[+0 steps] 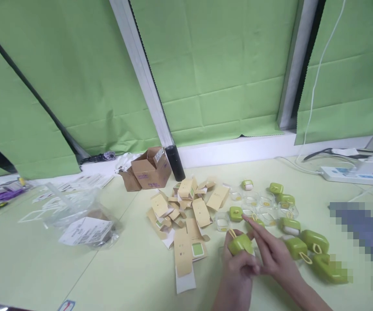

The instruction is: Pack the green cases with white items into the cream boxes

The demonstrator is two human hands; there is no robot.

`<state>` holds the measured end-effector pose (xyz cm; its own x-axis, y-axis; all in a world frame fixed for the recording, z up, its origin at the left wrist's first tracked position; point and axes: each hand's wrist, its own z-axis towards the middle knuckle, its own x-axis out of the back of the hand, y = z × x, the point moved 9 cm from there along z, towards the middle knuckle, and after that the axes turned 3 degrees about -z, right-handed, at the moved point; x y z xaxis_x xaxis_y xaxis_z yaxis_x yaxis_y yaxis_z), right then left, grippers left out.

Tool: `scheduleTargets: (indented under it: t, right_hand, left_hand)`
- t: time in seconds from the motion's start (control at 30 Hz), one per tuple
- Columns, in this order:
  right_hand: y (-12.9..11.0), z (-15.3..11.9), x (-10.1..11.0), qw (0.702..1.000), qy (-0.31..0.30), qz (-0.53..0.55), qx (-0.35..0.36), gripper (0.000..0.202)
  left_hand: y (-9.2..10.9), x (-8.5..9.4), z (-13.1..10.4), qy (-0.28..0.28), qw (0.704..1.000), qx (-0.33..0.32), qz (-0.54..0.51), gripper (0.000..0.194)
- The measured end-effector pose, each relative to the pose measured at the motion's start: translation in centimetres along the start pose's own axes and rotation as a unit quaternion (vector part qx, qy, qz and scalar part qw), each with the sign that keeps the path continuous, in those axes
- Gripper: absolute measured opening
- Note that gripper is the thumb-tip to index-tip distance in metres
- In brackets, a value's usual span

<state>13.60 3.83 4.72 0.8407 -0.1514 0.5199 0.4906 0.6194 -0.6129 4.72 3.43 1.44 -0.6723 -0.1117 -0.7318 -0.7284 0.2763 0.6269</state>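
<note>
My left hand (238,274) is wrapped round a small rounded green case (240,244) with a pale yellow loop strap at its top. Close beside it, my right hand (272,252) has its fingers stretched out together, pointing toward another green case (236,214) on the table. Whether the right thumb touches the held case is hidden. To the right lie several like cases, among them one with a loop (314,241) and one showing a white lower part (290,226). Clear plastic trays (222,221) are spread just beyond my hands.
Flattened tan paper boxes (201,211) are heaped left of my hands. Behind stand an open brown carton (152,169) and a black cylinder (175,163). A clear plastic bag (85,216) lies at left. At right are a power strip (338,174) with cables and a pixelated area.
</note>
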Motion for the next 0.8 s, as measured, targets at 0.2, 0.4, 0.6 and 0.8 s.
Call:
scheduleTargets:
  t: [0.2, 0.4, 0.6, 0.8]
  right_hand:
    - [0.5, 1.8, 0.9, 0.989, -0.062, 0.046, -0.130, 0.042]
    - [-3.1, 4.4, -0.9, 0.973, -0.178, 0.066, -0.128, 0.040]
    - [-1.8, 3.7, -3.2, 0.949, -0.236, 0.120, -0.173, 0.024]
    - [-0.7, 3.7, -4.6, 0.915, -0.235, 0.217, -0.245, 0.015]
  left_hand:
    - [2.8, 1.2, -0.7, -0.048, 0.979, -0.014, 0.197, 0.058]
    - [4.5, 1.2, -1.0, -0.082, 0.938, -0.067, 0.330, 0.038]
    - [5.1, 1.8, -2.4, -0.063, 0.896, -0.064, 0.434, 0.051]
    - [4.5, 2.4, -2.1, -0.043, 0.892, 0.015, 0.449, 0.070]
